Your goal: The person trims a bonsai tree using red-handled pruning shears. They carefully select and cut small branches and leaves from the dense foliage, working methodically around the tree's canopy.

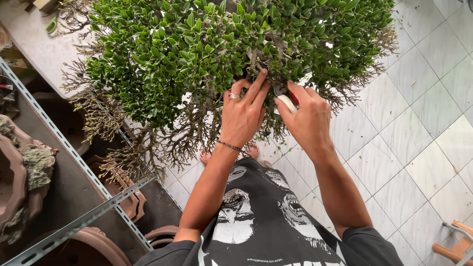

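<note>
A dense bonsai-like shrub with small glossy green leaves fills the upper half of the head view, its bare brown twigs hanging at the lower edge. My left hand, wearing a ring and a thin bracelet, reaches into the foliage with fingers spread and pressed against the leaves near the trunk. My right hand is closed around a small pruning tool with a white and red handle, its tip hidden among the leaves right beside my left fingertips.
A grey metal shelf frame runs diagonally at the left, with brown ceramic pots beneath it. White floor tiles strewn with leaf clippings spread to the right. A wooden stool corner shows at the bottom right.
</note>
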